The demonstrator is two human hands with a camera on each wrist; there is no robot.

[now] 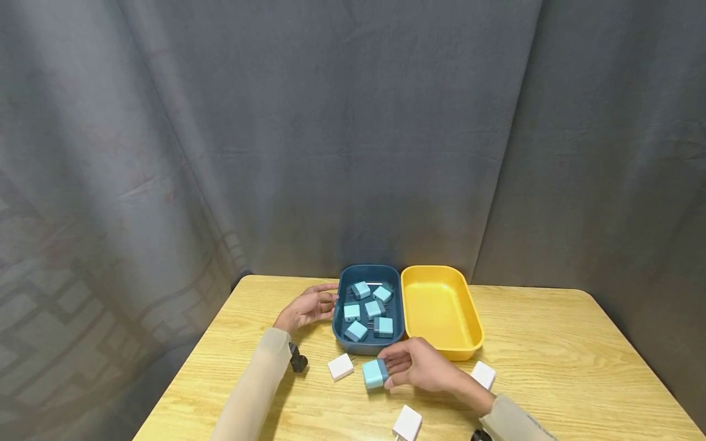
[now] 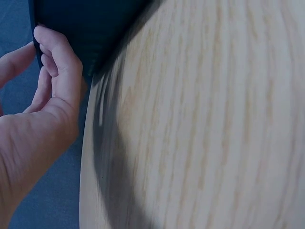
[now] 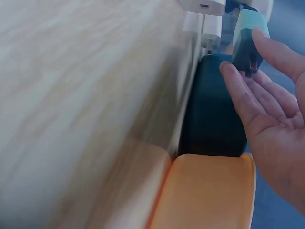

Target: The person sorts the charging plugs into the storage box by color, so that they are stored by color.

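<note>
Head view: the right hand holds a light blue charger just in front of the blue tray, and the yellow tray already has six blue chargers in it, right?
Not quite. The right hand does hold a light blue charger in front of the blue tray, but the six blue chargers lie in the blue tray; the yellow tray holds nothing. The head view shows this.

Beige long sleeves on both arms; small black wrist-mounted device at each cuff.

White chargers [image 1: 340, 366] and two trays [image 1: 441, 343] crowd the middle — bare table [image 1: 579, 367] lies open rightward.
</note>
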